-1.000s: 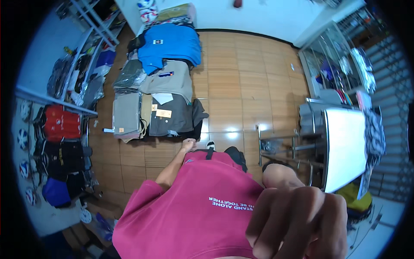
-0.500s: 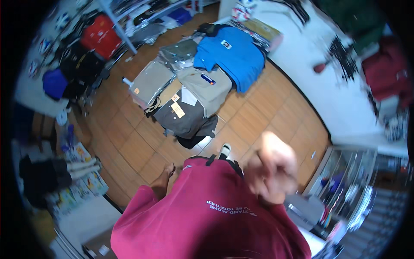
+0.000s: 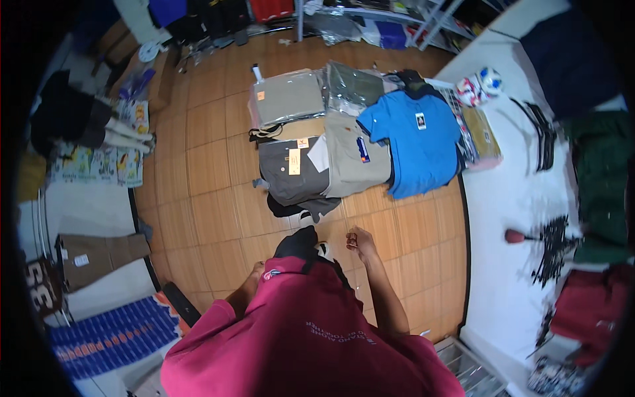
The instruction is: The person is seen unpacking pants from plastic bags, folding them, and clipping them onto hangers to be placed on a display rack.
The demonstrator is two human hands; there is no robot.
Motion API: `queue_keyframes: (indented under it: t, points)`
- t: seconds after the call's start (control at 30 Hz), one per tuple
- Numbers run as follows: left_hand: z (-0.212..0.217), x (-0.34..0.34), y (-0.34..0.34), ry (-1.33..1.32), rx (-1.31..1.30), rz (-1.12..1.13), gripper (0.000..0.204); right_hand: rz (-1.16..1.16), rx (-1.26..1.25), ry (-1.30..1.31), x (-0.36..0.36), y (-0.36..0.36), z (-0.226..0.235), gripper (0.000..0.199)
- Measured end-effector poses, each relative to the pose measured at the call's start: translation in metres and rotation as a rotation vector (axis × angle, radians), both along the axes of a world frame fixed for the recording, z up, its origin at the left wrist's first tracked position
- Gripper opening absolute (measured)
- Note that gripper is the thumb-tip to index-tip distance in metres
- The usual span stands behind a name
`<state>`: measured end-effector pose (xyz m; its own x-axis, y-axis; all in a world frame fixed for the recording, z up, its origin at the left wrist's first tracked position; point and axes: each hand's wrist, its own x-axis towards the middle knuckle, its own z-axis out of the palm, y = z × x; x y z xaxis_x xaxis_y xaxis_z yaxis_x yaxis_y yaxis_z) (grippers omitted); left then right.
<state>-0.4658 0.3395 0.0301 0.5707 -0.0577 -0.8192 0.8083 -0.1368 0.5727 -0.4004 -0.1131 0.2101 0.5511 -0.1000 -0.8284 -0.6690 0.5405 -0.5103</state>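
Observation:
My right hand [image 3: 360,242] hangs over the tiled floor in front of me, its fingers curled in, with nothing seen in it. My left hand [image 3: 256,270] shows only in part at the side of my magenta shirt [image 3: 291,324]; its fingers are hidden. Ahead lies a group of folded clothes: a dark grey garment with tags [image 3: 294,173], a beige shirt [image 3: 357,165], a blue polo shirt [image 3: 420,145], and plastic-wrapped garments, one grey-beige [image 3: 291,96] and one dark green [image 3: 357,86]. Both hands are apart from them.
A white wall [image 3: 493,264] on the right carries black hangers [image 3: 552,248] and hung garments. A ball [image 3: 479,86] sits near the blue shirt. On the left are brown trousers [image 3: 99,258] and a blue patterned cloth [image 3: 119,337]. A glass case [image 3: 469,370] stands at lower right.
My view has turned, so the clothes now sit further right and straighter. My right hand has dropped from close in front of the camera to low over the floor.

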Motion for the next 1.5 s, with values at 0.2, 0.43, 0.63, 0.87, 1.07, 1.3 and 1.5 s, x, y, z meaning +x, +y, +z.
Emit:
queue_keyframes:
  t: [0.2,0.43,0.63,0.87,1.07,1.3,1.5]
  points:
    - [0.030,0.091,-0.114,0.027,0.017,0.065,0.020,0.113,-0.155,0.061,0.078,-0.025,-0.037,0.020]
    - [0.050,0.211,-0.187,-0.056,0.014,0.135,0.015,0.271,-0.207,0.068,0.178,-0.039,-0.064,0.013]
    - [0.055,0.327,-0.257,-0.098,-0.178,0.316,0.019,0.387,-0.213,0.111,0.275,-0.064,-0.107,0.014]
    - [0.039,0.426,-0.274,-0.079,-0.467,0.651,0.027,0.610,-0.295,-0.016,0.397,-0.056,-0.146,0.023]
    - [0.002,0.479,-0.273,-0.068,-0.455,0.843,0.027,0.714,-0.389,-0.149,0.476,-0.035,-0.174,0.038]
    - [-0.022,0.534,-0.319,-0.027,-0.489,0.900,0.022,0.770,-0.869,-0.591,0.519,-0.049,-0.231,0.064]
    - [-0.033,0.558,-0.333,-0.027,-0.364,1.049,0.011,0.896,-0.942,-0.503,0.510,-0.031,-0.231,0.063]
